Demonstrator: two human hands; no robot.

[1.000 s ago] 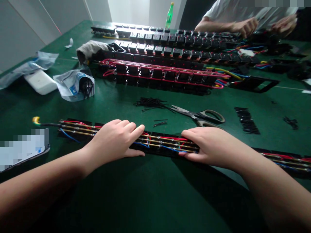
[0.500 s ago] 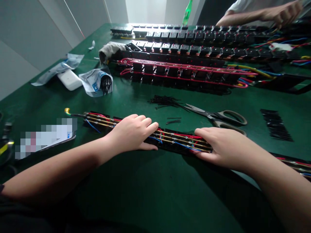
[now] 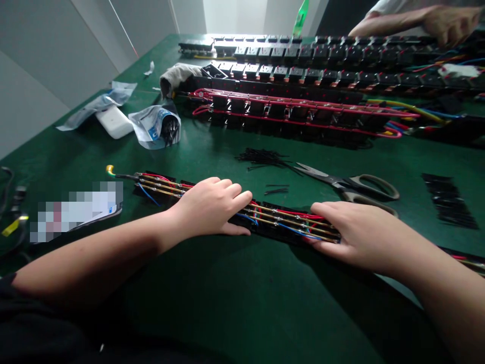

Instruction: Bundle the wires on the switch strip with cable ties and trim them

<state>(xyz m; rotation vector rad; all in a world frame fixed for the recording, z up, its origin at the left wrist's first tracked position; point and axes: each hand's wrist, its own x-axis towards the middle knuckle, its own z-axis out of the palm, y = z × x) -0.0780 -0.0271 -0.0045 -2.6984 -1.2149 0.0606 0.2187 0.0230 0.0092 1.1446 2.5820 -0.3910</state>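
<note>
A long black socket strip (image 3: pixel 280 222), with brass bars and red, blue and green wires along its upper side, lies slantwise across the green table. My left hand (image 3: pixel 212 205) grips it left of its middle, fingers over the far edge and thumb on the near edge. Farther right, my right hand (image 3: pixel 352 227) is wrapped round the same strip, thumb and fingers on opposite edges. The strip runs on under my right forearm. A yellow-green wire end (image 3: pixel 110 170) sticks out at its left tip. Scissors (image 3: pixel 352 186) lie just beyond my right hand.
Black cable ties (image 3: pixel 261 156) lie in a pile, with a flat bundle (image 3: pixel 449 199) at right. Several socket strips (image 3: pixel 295 108) stretch across the back. Bags (image 3: pixel 155 126), a white case (image 3: pixel 115 121) and a phone (image 3: pixel 79 215) are at left. A co-worker's hand (image 3: pixel 452 25) is at far right.
The whole view has shifted slightly, so things sit a little farther right. Both my hands keep their grip at the same places on the strip. The co-worker's hand has lowered a little.
</note>
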